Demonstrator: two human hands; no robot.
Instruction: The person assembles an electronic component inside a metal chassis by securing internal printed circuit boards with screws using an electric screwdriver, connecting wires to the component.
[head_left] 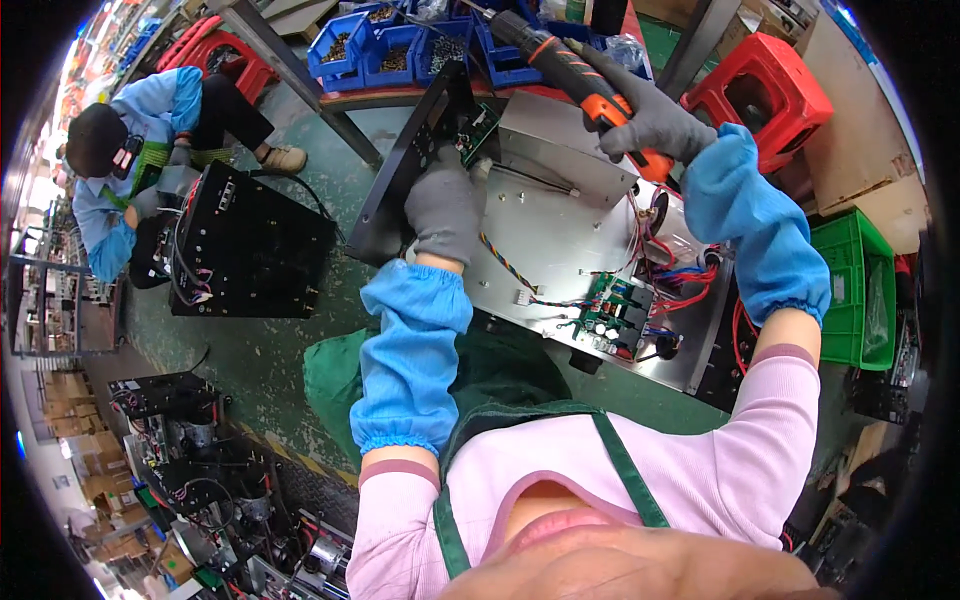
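My right hand (660,122), in a grey glove, is wrapped round the handle of an orange-and-black cordless screwdriver (572,76). The tool's tip points up and left, toward the parts bins. My gloved left hand (445,212) is closed at the lower edge of a small green circuit board (480,134), its fingertips partly hidden. That board sits against the inner face of a tilted black panel (396,190). Beside the panel, an open metal chassis (530,240) holds a second green board (612,312) and bundled red, blue and black wires (690,275).
Blue bins (388,55) of screws line the far bench edge. Red stools (765,95) and a green crate (850,290) stand at right. At left, a co-worker (130,165) handles a black unit (255,245). Several machine assemblies (200,450) lie at lower left.
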